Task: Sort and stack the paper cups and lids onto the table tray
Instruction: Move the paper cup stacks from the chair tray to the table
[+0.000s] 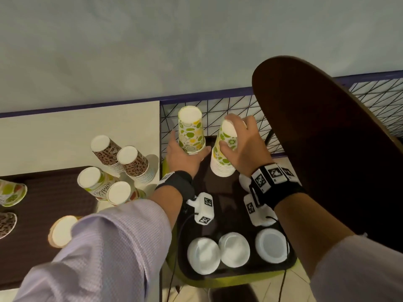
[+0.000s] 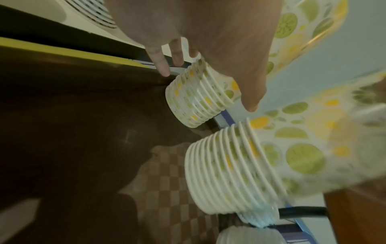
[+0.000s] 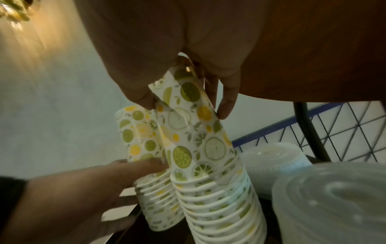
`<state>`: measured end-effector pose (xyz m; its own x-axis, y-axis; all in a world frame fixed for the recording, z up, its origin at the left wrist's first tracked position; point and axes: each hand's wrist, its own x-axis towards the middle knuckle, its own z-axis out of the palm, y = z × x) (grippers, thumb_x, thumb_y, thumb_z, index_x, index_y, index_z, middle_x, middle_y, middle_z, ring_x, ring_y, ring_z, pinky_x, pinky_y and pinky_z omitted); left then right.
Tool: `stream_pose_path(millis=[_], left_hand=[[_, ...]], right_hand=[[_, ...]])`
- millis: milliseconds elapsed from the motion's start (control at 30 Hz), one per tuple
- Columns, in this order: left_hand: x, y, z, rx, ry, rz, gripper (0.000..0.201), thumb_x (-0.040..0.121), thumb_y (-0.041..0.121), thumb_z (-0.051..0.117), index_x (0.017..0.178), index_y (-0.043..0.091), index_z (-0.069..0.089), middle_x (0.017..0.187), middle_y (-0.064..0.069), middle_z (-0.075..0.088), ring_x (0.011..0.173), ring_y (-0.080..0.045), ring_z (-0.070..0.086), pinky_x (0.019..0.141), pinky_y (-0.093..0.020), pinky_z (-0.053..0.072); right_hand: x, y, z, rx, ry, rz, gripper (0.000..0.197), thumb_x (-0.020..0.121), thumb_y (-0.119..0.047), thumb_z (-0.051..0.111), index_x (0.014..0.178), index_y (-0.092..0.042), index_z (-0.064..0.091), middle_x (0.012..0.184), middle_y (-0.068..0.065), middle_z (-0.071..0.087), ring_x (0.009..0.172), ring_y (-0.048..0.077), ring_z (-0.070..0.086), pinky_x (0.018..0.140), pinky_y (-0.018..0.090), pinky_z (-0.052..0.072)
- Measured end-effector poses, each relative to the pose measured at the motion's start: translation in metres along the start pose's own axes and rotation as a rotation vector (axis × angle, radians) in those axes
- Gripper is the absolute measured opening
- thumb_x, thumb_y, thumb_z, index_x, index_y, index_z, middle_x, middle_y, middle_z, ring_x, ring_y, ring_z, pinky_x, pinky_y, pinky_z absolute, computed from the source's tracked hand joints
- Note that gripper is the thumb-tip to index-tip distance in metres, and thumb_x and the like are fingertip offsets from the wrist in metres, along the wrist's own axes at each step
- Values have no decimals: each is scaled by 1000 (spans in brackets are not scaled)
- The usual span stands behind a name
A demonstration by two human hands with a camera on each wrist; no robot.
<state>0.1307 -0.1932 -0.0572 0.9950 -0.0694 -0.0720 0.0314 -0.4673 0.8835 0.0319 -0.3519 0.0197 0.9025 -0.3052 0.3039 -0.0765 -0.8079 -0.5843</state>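
Hands are both engaged at the far end of the dark tray (image 1: 229,273). My left hand (image 1: 185,158) is curled round the lower part of an inverted citrus-print cup stack (image 1: 190,129); the left wrist view shows the thumb pressed on the printed wall and the fingers reaching behind the ribbed rims, with the stack's mouth down on the tray. My right hand (image 1: 244,144) grips a second citrus-print stack (image 1: 224,153) from above, thumb on one side and fingers on the other, closed on the upper cup. This second stack stands just beside the first, rims nearly touching in the right wrist view; whether its base is seated on the tray I cannot tell.

At the near end of the tray sit three white lid stacks (image 1: 234,249), side by side. Further translucent lids (image 3: 332,203) appear close to the right-hand stack in the right wrist view.

Off the tray, on the table (image 1: 65,136) to my left, stand two leopard-print cup stacks (image 1: 124,160) and two fruit-print stacks (image 1: 102,188), all inverted. A dark round tabletop (image 1: 327,138) overhangs on the right.
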Motion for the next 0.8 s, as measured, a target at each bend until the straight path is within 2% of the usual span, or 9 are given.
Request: stream_pose_path(millis=[100,167,233,333,467,567,633,733,800], left_hand=[[11,1,1,3,-28,2,109,58,58,93,149,26,41,140,3,61,127,-20,61,105,-41,51],[13,0,0,33,-49,-3,87,68,47,93,140,20,50,131,1,65,119,-21,64,94,-33,49],[10,-5,-1,45,-35,19,76,70,43,92,131,17,55,124,-1,66,112,-21,64,91,-33,50],[-1,-12,-2,76,-9,30,81,59,51,90,126,19,57,119,-1,64,108,-20,63,93,-41,55],[-6,-23,0,128,-55,13,98,51,70,76,131,18,56,125,-8,59,120,-28,57,103,-48,50],[-5,-23,-3,97,-78,-15,84,57,69,79,126,26,59,118,3,69,107,-19,66,95,-41,55],[-6,-22,-5,95,-79,-3,83,62,60,83,132,27,54,118,7,68,102,-14,63,90,-33,51],[-7,-20,-9,94,-86,31,80,69,48,90,135,26,50,111,13,62,97,-11,58,86,-28,45],[-8,-19,-10,95,-81,58,78,70,46,91,133,26,51,110,14,60,97,-11,58,86,-29,47]], right_hand=[[-18,-4,0,-2,-3,43,68,86,-29,73,147,-27,41,131,5,43,112,20,55,93,30,55],[-26,-6,6,48,34,71,77,83,-29,76,150,-23,37,136,5,45,119,17,51,99,24,47],[-32,-6,13,184,91,125,91,79,-29,81,153,-16,29,142,3,47,126,12,49,104,20,41],[-38,-8,25,399,114,250,95,75,-29,87,149,-18,29,134,-6,54,119,6,55,102,21,48],[-45,-7,45,504,81,348,92,70,-33,91,143,-22,37,128,-9,58,116,4,57,99,23,49],[-51,-1,57,506,85,371,93,70,-28,92,144,-22,37,124,-15,54,109,-7,50,93,12,43],[-55,3,65,524,99,377,94,69,-27,92,144,-27,35,125,-17,52,111,-8,49,91,7,40],[-61,5,76,520,140,386,96,71,-26,90,147,-25,32,128,-9,54,114,1,52,95,17,44],[-63,5,82,498,168,394,98,71,-27,90,149,-21,30,132,-1,55,116,8,55,96,25,47]])
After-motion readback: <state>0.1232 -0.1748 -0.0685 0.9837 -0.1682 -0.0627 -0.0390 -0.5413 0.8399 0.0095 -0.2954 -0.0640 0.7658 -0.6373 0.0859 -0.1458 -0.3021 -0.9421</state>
